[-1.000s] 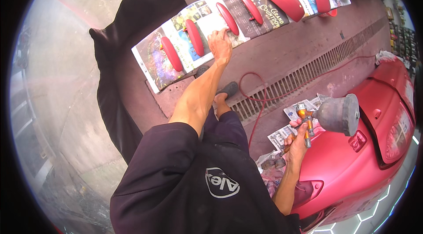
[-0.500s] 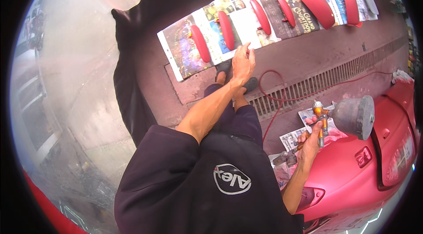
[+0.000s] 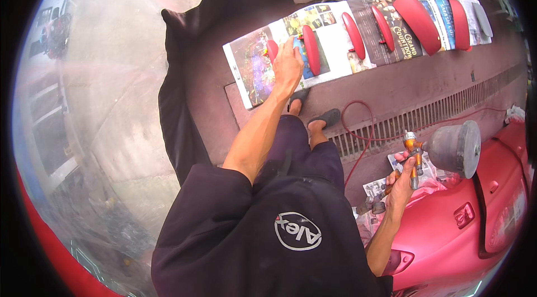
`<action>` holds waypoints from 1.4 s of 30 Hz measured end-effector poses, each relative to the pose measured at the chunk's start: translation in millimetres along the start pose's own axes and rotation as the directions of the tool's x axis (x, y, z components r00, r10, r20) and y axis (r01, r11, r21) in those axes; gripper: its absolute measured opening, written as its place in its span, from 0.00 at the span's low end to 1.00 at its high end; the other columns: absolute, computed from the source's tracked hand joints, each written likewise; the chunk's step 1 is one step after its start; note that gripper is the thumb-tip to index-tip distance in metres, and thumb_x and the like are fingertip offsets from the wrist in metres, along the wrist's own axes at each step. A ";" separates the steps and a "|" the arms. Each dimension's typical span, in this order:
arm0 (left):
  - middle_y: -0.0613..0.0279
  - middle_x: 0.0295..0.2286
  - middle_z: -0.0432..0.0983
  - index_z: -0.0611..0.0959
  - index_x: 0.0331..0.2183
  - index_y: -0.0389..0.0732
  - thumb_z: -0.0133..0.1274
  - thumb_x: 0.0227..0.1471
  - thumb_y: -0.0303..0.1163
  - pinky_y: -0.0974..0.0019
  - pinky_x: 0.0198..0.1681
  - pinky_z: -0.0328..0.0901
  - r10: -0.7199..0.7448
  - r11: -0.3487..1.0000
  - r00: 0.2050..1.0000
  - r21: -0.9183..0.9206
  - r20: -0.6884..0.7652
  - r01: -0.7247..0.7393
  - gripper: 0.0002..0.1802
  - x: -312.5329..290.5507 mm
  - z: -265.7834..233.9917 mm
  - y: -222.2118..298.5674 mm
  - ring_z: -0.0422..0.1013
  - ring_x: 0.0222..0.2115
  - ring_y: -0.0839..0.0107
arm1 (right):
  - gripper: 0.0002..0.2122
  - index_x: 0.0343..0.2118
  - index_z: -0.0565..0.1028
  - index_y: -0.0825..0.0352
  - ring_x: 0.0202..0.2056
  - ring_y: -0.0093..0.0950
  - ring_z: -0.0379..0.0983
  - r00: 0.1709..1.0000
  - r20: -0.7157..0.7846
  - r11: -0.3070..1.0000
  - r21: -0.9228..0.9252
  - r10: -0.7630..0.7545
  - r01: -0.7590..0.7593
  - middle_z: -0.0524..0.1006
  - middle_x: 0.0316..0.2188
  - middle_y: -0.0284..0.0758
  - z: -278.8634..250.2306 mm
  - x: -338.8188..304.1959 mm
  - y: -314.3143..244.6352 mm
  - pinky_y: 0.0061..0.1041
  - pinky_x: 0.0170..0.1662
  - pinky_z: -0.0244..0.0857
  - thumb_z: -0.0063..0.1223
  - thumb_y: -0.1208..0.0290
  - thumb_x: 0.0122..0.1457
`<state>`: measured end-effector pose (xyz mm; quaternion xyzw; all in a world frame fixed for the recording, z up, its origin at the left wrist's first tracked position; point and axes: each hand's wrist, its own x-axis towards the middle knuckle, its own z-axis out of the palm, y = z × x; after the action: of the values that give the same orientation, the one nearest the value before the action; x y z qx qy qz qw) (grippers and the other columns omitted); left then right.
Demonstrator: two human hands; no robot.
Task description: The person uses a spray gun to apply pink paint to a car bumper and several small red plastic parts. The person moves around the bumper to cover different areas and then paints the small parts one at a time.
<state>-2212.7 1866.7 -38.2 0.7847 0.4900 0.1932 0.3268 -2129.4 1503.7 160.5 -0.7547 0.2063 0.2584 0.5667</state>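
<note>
While the left hand (image 3: pixel 287 67) stretches out over a row of newspaper sheets (image 3: pixel 335 56) spread on the ground, its fingers lie loosely spread, palm down, resting on or just above a small red part (image 3: pixel 272 49); whether they grip it cannot be told, since the hand covers most of it. That part is glossy red, narrow and curved, and it lies at the left end of a line of similar red parts (image 3: pixel 353 34) set side by side on the paper. Those others are long, smooth and slightly bowed, the same bright red, and they grow larger toward the right, where a broad one (image 3: pixel 420 16) lies slantwise across the sheets. A grey-white piece (image 3: pixel 482 19) closes the row at the far right.

Down at the lower right, the right hand (image 3: pixel 400 182) is closed around the handle of a spray gun (image 3: pixel 414 154). Its body is orange and metal-coloured, and a big grey cup (image 3: pixel 456 147) dusted with pinkish paint sits on top, tilted to the side. A thin red hose (image 3: pixel 358 129) loops across the ground near a long metal drain grate (image 3: pixel 425 118). Just beside the gun is a matt red vehicle body (image 3: pixel 470 230), with more newspaper (image 3: pixel 375 188) tucked against it. A dark cloth (image 3: pixel 184 101) lies left of the paper. Two feet in sandals (image 3: pixel 316 121) stand between the paper and the grate.
</note>
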 end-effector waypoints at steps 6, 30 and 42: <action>0.38 0.48 0.79 0.82 0.53 0.37 0.49 0.59 0.32 0.46 0.56 0.69 0.033 0.988 0.961 0.136 0.274 -0.072 0.22 61.8 12.3 -29.7 0.77 0.49 0.44 | 0.22 0.53 0.73 0.64 0.15 0.12 0.60 1.000 0.021 0.999 0.035 -0.006 0.005 0.79 0.40 0.31 4.6 3.7 8.3 0.16 0.17 0.56 0.52 0.49 0.71; 0.66 0.24 0.76 0.84 0.36 0.38 0.61 0.59 0.33 0.73 0.21 0.70 -0.554 0.539 0.451 -0.112 0.700 0.835 0.08 112.7 13.7 1.2 0.70 0.18 0.79 | 0.23 0.54 0.73 0.65 0.17 0.13 0.61 1.000 0.022 0.999 -0.039 -0.012 0.013 0.80 0.39 0.33 15.2 -3.6 -2.3 0.17 0.21 0.58 0.52 0.48 0.71; 0.53 0.28 0.81 0.80 0.40 0.29 0.52 0.66 0.28 0.68 0.25 0.77 -0.433 0.440 0.403 -0.201 0.807 0.875 0.10 95.8 9.3 -12.7 0.76 0.19 0.71 | 0.22 0.53 0.73 0.65 0.15 0.12 0.59 1.000 0.016 1.000 0.013 0.000 0.000 0.79 0.41 0.32 7.4 9.1 12.6 0.16 0.17 0.56 0.50 0.49 0.72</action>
<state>-2172.5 1953.3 -55.4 0.3635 0.5358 -0.1044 0.7549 -2131.1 1507.2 143.7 -0.7489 0.2035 0.2629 0.5733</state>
